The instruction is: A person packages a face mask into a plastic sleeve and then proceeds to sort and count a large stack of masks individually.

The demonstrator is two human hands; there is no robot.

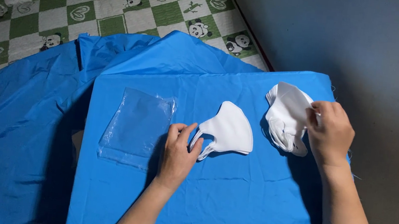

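We see the left hand [178, 150] resting on the blue cloth [229, 200], its fingers loosely curled and touching the ear loop of a single white mask [230, 130] that lies flat near the middle of the cloth. The right hand [330, 133] is closed around the upper edge of a stack of masks [285, 118] at the right side of the cloth, thumb and fingers pinching the top one. A clear plastic bag [137, 125] lies flat just left of the left hand. Beyond the cloth is a green checked sheet [71, 7].
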